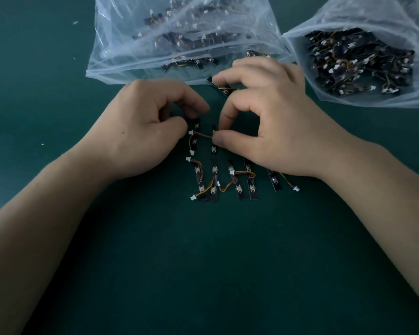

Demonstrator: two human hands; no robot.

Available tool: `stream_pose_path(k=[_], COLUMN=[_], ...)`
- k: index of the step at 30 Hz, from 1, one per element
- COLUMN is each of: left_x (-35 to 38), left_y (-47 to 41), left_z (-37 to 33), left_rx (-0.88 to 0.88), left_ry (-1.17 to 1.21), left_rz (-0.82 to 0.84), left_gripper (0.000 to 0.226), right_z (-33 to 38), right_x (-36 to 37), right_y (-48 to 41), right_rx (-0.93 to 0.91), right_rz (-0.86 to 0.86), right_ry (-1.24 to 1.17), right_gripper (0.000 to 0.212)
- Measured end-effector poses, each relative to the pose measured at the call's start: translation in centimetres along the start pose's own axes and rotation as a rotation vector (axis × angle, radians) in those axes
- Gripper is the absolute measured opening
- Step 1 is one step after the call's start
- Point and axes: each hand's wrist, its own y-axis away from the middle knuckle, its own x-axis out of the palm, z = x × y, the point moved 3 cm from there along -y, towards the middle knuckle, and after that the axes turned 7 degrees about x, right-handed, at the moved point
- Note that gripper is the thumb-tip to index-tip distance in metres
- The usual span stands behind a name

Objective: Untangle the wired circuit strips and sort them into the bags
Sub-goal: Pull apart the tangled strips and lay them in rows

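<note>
Green mat (203,262) carries a row of strips (237,182) side by side at its middle, long axes pointing away from the person. Behind stand the left bag (121,52) and right bag (324,27), both clear and heaped with strips. Left hand (140,131) pinches the left strip (195,139) and right hand (271,122) pinches the right strip (213,147), with a wire (202,134) joining them.

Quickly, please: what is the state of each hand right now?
Left hand: pinches the top of a circuit strip.
Right hand: pinches the neighbouring circuit strip.
</note>
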Motion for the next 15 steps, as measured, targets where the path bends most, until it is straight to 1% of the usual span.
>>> stream_pose_path(k=[4,11,15], left_x=[0.2,0.23,0.12], left_y=[-0.03,0.03,0.0], left_z=[-0.1,-0.13,-0.22], left_rx=[0.01,-0.014,0.006], left_ry=[-0.027,-0.004,0.02], left_rz=[0.01,0.015,0.061], left_gripper=[0.042,0.04,0.036], right_z=[-0.09,-0.02,0.11], right_x=[0.06,0.03,-0.11], right_y=[-0.01,0.01,0.0], right_rx=[0.002,-0.008,0.001], right_rz=[-0.017,-0.008,0.013], right_ry=[-0.009,-0.017,-0.044], right_gripper=[0.017,0.013,0.01])
